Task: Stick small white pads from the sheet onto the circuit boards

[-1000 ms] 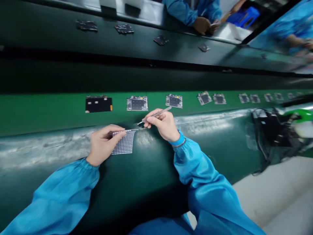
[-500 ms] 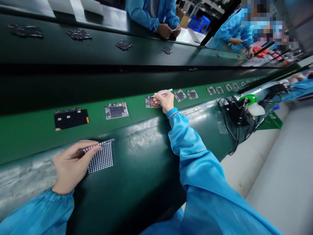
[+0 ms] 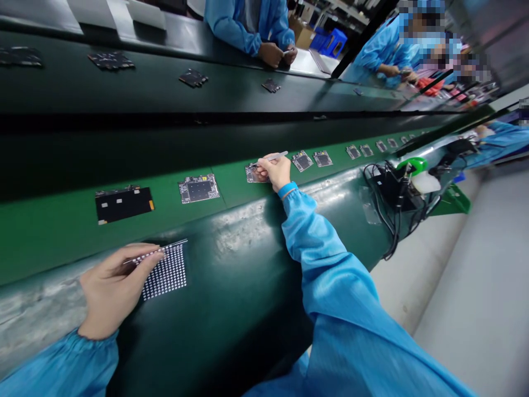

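Right hand (image 3: pixel 278 172) moved over board (image 3: pixel 250 173) (partly hidden) | pinches tweezers (image 3: pixel 278 156) | left hand (image 3: pixel 112 288) pinches sheet (image 3: pixel 168 270)

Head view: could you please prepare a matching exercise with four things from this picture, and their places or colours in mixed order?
Things:
1. Dotted sheet
2. Tweezers
3. Black panel
4. Right sleeve

Places or colours:
A. Lying on the green strip
B. Bright blue
C. Pinched by the left hand
D. Held in the right hand

Right pairs: 1-C, 2-D, 3-A, 4-B.
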`<state>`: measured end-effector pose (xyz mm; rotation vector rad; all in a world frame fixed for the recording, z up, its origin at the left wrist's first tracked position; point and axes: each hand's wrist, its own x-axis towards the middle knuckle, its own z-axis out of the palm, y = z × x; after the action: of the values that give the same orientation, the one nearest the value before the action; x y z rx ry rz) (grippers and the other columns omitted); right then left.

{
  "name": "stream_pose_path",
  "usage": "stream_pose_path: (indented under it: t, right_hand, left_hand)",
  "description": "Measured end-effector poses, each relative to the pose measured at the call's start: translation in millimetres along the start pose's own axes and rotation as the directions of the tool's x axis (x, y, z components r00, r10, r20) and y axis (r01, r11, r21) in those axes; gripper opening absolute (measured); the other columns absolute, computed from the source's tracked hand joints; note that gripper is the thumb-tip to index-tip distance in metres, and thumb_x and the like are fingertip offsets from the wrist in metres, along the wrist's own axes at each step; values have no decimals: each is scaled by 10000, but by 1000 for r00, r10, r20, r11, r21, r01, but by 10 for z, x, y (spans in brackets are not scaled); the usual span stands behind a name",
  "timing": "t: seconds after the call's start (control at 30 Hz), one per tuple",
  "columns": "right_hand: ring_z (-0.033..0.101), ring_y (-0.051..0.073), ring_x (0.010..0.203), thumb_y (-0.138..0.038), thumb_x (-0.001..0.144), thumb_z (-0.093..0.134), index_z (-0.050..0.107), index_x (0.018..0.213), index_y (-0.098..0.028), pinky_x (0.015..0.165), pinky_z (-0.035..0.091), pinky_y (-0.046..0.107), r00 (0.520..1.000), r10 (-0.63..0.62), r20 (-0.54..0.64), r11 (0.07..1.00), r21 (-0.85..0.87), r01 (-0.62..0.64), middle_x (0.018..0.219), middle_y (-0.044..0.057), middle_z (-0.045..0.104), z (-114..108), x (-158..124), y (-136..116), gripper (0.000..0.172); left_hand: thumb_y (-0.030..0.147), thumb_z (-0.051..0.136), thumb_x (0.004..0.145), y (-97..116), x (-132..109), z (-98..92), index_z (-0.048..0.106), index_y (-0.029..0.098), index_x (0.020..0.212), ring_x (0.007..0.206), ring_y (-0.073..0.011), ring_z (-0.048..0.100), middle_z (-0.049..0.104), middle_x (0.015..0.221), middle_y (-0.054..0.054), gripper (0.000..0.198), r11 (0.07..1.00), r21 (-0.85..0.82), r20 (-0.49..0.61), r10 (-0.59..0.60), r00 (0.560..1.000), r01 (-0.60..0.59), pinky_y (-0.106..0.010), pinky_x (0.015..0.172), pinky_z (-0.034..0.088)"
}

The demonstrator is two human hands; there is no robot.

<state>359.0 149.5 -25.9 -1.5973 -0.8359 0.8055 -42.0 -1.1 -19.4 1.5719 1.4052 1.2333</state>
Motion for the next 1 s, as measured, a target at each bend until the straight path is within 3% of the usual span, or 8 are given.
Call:
stream_pose_path:
  t: [0.3,0.6,0.7,0.77,0.83,0.9,1.0]
  right_hand:
    - [654,150,507,-273,715,823,580,881,-183,418,503,217,997,-50,56,999,16,49,626,10,688,-132,17,75,307]
    - [667,149,542,-311,710,815,580,890,-188,439,520,222,998,-53,21,999,-14,53,654,10,688,-217,10,1,321]
    - [708,147,627,-355,710,841,599,891,-182,513,563,218,984,-176,37,984,36,175,712,14,709,-66,-281,-164,348]
    - [731,156,673,-397,728,848,608,882,-184,543,583,228,958,-243,149,968,105,229,782,32,742,121,-635,-308,355]
    - [740,170,678,-403,739,856,612,856,-187,559,603,257,912,-206,355,974,167,155,818,54,766,324,-1057,-457,346]
    - [745,179,681,-376,751,862,627,840,-186,591,624,286,830,-144,539,981,185,50,825,69,777,508,-1452,-577,315]
    - [741,167,679,-348,761,866,653,830,-179,634,636,297,744,-85,663,982,182,-49,832,71,784,720,-1818,-650,281]
  left_hand:
    - [313,857,756,-12,-14,-12,802,238,878,760,-186,720,784,860,-6,153,1000,18,-1,-20,1000,20,-304,698,588]
    - [309,853,763,-14,-4,-5,802,234,879,740,-166,719,789,858,-3,146,999,27,-11,-17,1000,17,-269,660,571]
    - [306,840,775,33,3,8,797,226,857,747,-171,731,790,841,-11,123,1000,28,10,-9,1000,9,-263,654,581]
    - [308,821,793,62,20,27,791,221,844,758,-173,737,792,841,-19,105,1000,6,17,-21,1000,21,-269,673,594]
    - [303,811,804,71,44,46,788,215,846,757,-170,738,793,840,-25,100,999,-14,18,-31,999,31,-271,686,600]
    - [288,816,801,69,61,57,786,211,843,755,-164,737,795,840,-28,93,999,-31,12,-31,999,32,-265,692,600]
    - [272,812,806,63,64,60,786,211,848,759,-161,737,797,853,-31,78,999,-47,21,-27,999,28,-259,686,596]
